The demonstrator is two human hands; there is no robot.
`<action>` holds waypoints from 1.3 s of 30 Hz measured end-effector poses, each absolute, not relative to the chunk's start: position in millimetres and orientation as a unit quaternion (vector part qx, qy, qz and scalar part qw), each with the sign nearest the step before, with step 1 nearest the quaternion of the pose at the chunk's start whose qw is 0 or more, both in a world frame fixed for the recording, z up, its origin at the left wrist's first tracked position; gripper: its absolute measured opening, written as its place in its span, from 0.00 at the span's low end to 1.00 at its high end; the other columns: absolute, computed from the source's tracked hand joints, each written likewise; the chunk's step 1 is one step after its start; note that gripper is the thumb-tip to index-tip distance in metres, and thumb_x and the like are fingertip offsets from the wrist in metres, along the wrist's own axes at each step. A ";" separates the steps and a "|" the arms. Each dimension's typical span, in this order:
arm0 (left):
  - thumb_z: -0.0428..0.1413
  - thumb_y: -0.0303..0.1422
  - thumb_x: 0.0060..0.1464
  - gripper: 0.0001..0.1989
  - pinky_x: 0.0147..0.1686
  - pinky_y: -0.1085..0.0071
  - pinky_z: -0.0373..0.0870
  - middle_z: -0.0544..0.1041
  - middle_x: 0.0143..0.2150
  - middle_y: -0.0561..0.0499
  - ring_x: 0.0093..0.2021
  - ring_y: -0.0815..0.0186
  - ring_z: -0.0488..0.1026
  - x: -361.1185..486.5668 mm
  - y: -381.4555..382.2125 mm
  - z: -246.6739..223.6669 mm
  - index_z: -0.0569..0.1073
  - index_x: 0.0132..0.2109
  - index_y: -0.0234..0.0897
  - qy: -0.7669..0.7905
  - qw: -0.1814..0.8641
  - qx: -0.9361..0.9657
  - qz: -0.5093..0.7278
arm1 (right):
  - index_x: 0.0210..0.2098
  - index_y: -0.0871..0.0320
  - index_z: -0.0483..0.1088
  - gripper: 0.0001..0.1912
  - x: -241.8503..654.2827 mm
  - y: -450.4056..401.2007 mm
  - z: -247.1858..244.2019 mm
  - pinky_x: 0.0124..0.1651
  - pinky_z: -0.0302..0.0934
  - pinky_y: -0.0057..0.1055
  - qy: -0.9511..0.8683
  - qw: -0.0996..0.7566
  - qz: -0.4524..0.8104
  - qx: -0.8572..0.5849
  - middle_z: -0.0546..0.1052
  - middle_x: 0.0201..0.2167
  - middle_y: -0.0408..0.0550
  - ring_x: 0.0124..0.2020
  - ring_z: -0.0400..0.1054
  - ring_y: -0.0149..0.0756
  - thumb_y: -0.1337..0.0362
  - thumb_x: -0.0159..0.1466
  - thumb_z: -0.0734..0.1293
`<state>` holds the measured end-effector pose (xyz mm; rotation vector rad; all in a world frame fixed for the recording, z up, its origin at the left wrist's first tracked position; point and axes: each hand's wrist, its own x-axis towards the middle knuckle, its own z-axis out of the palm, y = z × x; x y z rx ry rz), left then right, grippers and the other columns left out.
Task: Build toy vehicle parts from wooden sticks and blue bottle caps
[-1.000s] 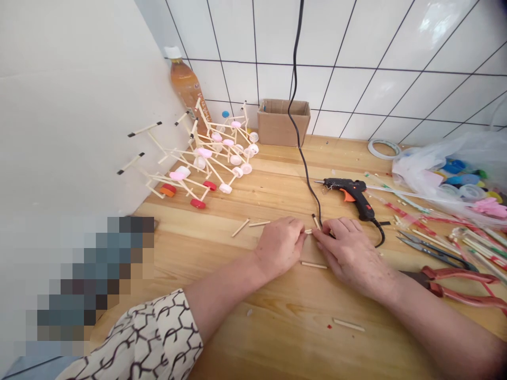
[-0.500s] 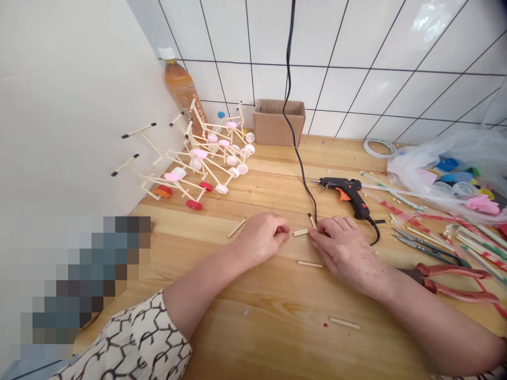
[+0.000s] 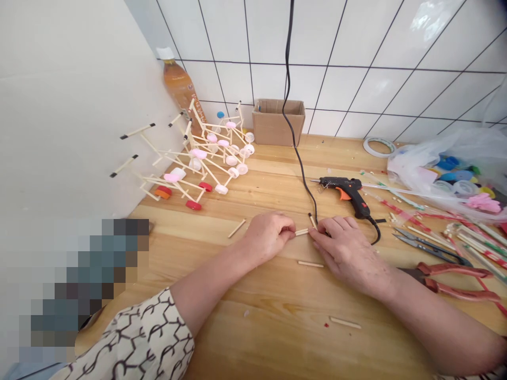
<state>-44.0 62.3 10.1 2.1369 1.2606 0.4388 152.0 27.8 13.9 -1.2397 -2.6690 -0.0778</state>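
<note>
Above the wooden table, my left hand [image 3: 269, 235] is closed, thumb and index finger pinching the near end of a short pale wooden stick [image 3: 302, 231]. My right hand [image 3: 346, 245] bends over the other end of it, and its fingertips press on a black-tipped stick [image 3: 312, 219] that meets the first at an angle. The joint itself is hidden under the right fingers. Just below the hands lies a loose stick [image 3: 310, 264]. Another stick [image 3: 236, 228] rests left of my left hand, and a third piece [image 3: 345, 322] lies nearer the front.
Stick frames with bottle-cap wheels [image 3: 199, 154] stand at the back left by a drink bottle [image 3: 178, 79]. A glue gun [image 3: 344, 190], snips [image 3: 430, 247] and red-handled pliers [image 3: 455, 272] lie right. Behind are a cardboard box [image 3: 278, 129], black cord [image 3: 301, 163], tape roll [image 3: 379, 148] and plastic bag [image 3: 412, 163].
My left hand has shifted slightly right, and its fingertips now reach the end of the short stick. The right hand keeps its place on the sticks.
</note>
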 end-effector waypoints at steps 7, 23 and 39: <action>0.55 0.27 0.52 0.06 0.34 0.74 0.64 0.76 0.30 0.54 0.33 0.68 0.71 -44.2 62.5 10.3 0.77 0.32 0.38 0.473 0.306 0.810 0.165 | 0.45 0.65 0.72 0.14 159.5 29.2 10.8 0.38 0.53 0.37 -0.890 0.146 -0.022 -0.431 0.71 0.34 0.54 0.37 0.62 0.42 0.68 0.64 0.59; 0.54 0.29 0.54 0.08 0.40 0.72 0.66 0.77 0.37 0.52 0.39 0.65 0.73 -43.6 61.5 11.2 0.77 0.40 0.41 0.461 0.303 0.820 0.155 | 0.33 0.61 0.74 0.09 160.0 27.7 9.1 0.36 0.52 0.36 -0.866 0.169 -0.026 -0.470 0.71 0.32 0.53 0.34 0.62 0.41 0.65 0.62 0.62; 0.52 0.29 0.56 0.09 0.35 0.74 0.64 0.75 0.33 0.53 0.35 0.68 0.72 -39.8 56.1 5.0 0.78 0.36 0.41 0.457 0.272 0.830 0.168 | 0.31 0.61 0.74 0.09 160.4 28.4 7.0 0.36 0.52 0.35 -0.870 0.183 -0.005 -0.458 0.72 0.30 0.52 0.34 0.62 0.40 0.70 0.62 0.61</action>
